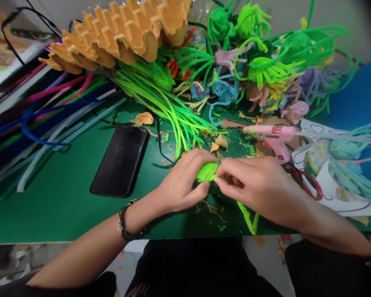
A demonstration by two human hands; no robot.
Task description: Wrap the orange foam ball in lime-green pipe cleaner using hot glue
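Left hand (185, 181): fingers curled over, thumb below, closed around a lime-green, fuzzy-stemmed oval bundle (207, 172).
Right hand (259, 179): thumb and fingertips pinched together at the bundle's edge.
Bundle: between both hands, right of the flat black rectangular phone (120, 161).
Loose green fuzzy stems (173, 113): beyond the phone, to its right.
Pink plastic glue gun (276, 138): well right of the phone.
Orange-brown moulded-pulp egg tray (120, 35): beyond the phone.
Green bench (64, 198): under the phone.
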